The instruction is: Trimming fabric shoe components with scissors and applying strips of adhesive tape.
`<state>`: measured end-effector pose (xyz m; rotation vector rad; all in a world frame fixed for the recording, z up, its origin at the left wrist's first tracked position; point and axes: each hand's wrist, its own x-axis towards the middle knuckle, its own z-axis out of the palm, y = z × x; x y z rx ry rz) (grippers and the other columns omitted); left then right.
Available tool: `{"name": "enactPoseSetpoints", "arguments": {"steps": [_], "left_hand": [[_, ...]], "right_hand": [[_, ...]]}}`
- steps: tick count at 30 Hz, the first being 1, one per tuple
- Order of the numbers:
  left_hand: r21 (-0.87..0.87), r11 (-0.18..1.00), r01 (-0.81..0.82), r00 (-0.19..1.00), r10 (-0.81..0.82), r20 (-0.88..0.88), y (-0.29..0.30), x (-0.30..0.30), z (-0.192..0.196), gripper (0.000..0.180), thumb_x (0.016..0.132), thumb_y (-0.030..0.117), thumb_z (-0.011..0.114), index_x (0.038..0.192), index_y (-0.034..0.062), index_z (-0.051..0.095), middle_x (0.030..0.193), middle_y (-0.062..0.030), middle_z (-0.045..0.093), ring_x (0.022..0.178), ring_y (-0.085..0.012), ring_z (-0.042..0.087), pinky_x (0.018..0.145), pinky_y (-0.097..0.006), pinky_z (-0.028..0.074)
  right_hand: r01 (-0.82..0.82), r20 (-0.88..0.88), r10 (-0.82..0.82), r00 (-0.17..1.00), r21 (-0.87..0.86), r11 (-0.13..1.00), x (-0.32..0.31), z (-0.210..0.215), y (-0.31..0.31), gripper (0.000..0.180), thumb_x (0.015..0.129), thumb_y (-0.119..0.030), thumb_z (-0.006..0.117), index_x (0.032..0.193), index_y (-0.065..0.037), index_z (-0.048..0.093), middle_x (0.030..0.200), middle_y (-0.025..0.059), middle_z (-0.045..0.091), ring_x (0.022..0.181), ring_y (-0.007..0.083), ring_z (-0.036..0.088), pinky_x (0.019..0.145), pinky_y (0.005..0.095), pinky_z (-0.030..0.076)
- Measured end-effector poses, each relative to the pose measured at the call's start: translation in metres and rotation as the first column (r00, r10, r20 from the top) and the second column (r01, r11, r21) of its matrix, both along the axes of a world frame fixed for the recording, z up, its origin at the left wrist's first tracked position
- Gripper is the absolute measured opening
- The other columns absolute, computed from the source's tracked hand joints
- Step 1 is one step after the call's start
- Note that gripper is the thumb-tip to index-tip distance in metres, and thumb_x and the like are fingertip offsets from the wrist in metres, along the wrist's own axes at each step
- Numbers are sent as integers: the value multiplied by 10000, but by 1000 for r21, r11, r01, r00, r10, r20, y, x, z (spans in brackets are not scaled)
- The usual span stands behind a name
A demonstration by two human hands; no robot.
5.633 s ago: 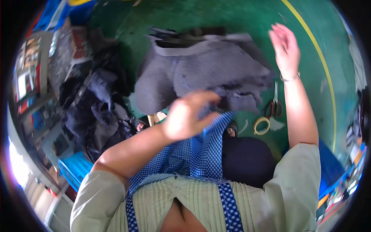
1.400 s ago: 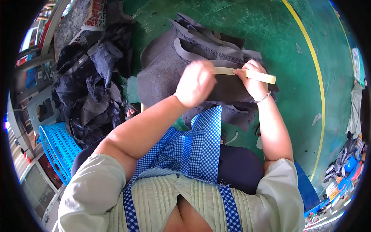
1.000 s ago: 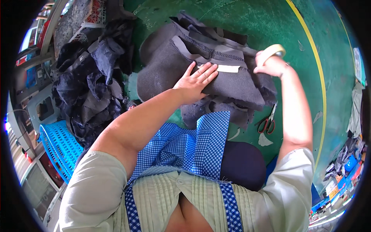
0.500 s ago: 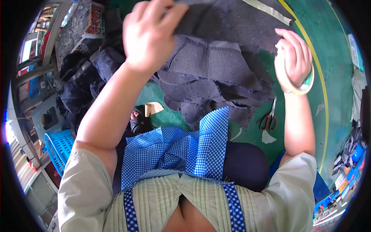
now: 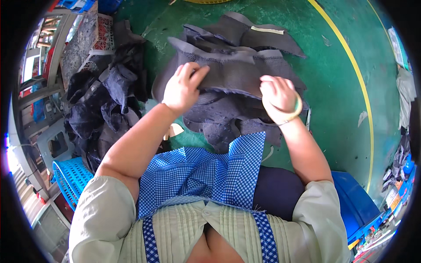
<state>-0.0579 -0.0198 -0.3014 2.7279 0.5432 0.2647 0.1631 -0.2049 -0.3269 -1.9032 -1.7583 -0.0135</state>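
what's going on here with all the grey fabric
A person seated over a green floor grips the top grey knit fabric piece of a stack, left hand and right hand pinching its near edge. A roll of tape sits on the right wrist. A heap of dark cloth lies to the left.

Dark grey knit fabric pieces [image 5: 237, 74] lie on a green floor [image 5: 333, 101] crossed by a curved yellow line [image 5: 351, 65]. A pale tan strip [image 5: 267, 30] marks the farthest grey piece. The apron [image 5: 206, 175] is blue-and-white checked over a cream pleated shirt [image 5: 193, 232]. Black cloth [image 5: 105, 105] is heaped near a bright blue basket [image 5: 72, 177].
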Motion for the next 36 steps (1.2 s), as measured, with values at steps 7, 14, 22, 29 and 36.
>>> {"name": "enactPoseSetpoints", "arguments": {"steps": [7,14,22,29,36], "left_hand": [[-344,939,19,993,-56,-100,-52,5,-3,564,677,226,783,1174,56,580,1108,-150,536,1050,-329,537,907,-392,464],[-900,371,-230,973,67,-221,-62,52,60,308,900,307,638,960,5,632,819,-22,620,745,-74,544,673,-256,468],[-956,197,219,965,99,242,-84,56,59,186,844,170,703,901,32,593,870,-19,603,832,-114,559,728,-276,459],[-540,780,317,877,-25,480,-24,40,111,139,793,14,694,767,2,558,752,-78,563,692,-191,560,616,-300,451],[-589,799,122,949,81,306,6,12,128,102,842,19,640,800,7,548,770,-37,517,662,-103,472,582,-241,384]], "right_hand": [[40,-110,-39,993,11,999,33,18,-53,601,509,-337,869,913,-13,562,971,138,529,825,256,540,710,362,460],[-37,-629,102,771,115,993,-8,59,-14,1285,455,-572,874,1430,15,279,864,27,422,633,76,360,532,199,320],[-268,-564,246,788,45,962,-16,98,7,1282,402,-602,848,1423,-34,321,890,87,466,672,195,531,565,330,463],[94,464,-154,872,150,984,30,123,42,949,636,-578,712,1353,-31,418,1173,123,546,1069,279,531,1018,444,310],[94,-972,-75,-221,-98,991,-21,132,66,709,938,-490,452,1409,16,292,1166,201,596,901,261,651,751,333,513]]}}
